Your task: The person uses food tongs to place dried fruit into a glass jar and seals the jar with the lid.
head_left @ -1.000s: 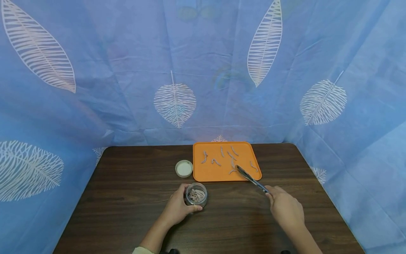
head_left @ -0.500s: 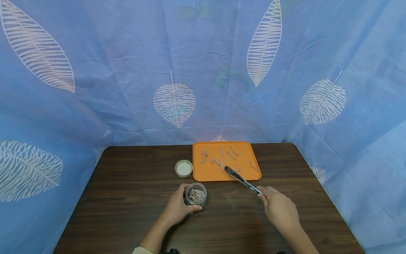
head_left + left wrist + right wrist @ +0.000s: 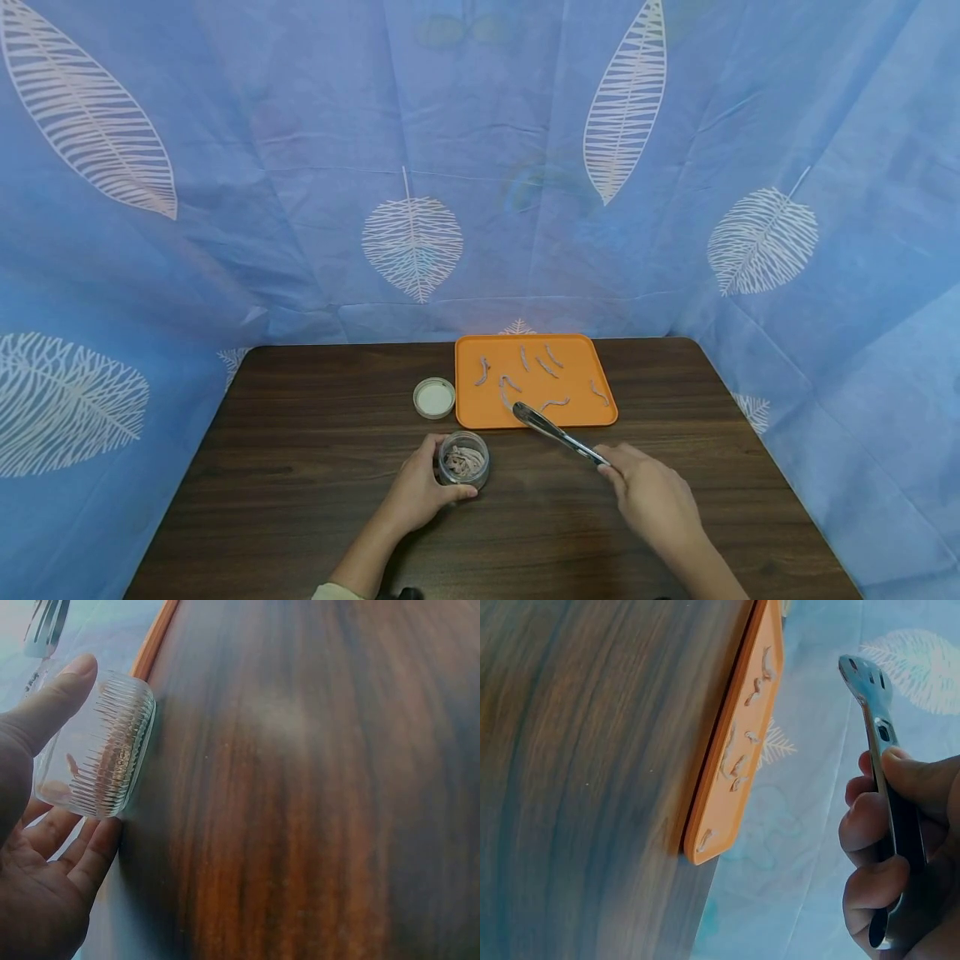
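In the head view my left hand (image 3: 417, 493) grips a clear glass jar (image 3: 486, 468) standing on the table, thumb and fingers round its side. Pale worm-like strips (image 3: 465, 461) lie inside it. The left wrist view shows the jar's ribbed wall (image 3: 124, 742) between thumb and fingers. My right hand (image 3: 654, 493) holds metal tongs (image 3: 557, 432), its fingers wrapped round them in the right wrist view. A thin greyish strip (image 3: 504, 393) appears to hang at the tongs' tip, above the front of the orange tray (image 3: 472, 412). More strips lie scattered on the tray.
A round pale lid (image 3: 434, 398) lies left of the tray, behind the jar. The dark wooden table (image 3: 322, 467) extends to both sides. Blue cloth (image 3: 300, 208) with white leaf prints hangs behind the table and along its sides.
My right hand and the tongs have moved left across the tray's front, and the strip at the tip has moved with them towards the jar. My left hand and the jar stay put.
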{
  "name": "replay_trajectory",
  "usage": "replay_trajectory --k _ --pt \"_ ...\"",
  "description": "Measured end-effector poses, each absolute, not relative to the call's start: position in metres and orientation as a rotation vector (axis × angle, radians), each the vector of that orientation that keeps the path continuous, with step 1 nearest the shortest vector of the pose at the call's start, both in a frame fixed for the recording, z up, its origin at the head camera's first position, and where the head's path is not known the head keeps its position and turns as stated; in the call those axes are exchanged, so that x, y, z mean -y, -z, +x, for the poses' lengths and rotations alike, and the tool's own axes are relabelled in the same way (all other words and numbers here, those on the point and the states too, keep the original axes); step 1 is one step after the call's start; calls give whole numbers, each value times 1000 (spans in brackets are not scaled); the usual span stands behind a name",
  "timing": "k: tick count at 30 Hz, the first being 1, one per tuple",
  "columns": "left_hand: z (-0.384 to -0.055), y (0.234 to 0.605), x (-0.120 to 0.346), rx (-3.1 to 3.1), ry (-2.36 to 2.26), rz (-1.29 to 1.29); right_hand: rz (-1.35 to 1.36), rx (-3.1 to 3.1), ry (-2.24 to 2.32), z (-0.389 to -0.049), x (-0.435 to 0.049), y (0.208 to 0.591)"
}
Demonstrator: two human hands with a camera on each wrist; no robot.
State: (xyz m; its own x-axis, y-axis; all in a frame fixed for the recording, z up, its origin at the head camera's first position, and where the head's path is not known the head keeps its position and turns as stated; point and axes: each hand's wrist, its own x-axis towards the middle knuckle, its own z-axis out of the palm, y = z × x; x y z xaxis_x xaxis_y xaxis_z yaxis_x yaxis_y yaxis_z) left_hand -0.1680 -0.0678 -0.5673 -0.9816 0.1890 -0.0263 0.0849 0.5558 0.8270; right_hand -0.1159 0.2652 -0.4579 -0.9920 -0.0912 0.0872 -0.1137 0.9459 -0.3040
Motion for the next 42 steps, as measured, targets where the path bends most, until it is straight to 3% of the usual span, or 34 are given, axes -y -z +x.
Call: replay_trajectory --k 42 --pt "-168 570 68 -2655 -1402 217 390 3092 -383 -99 -236 447"
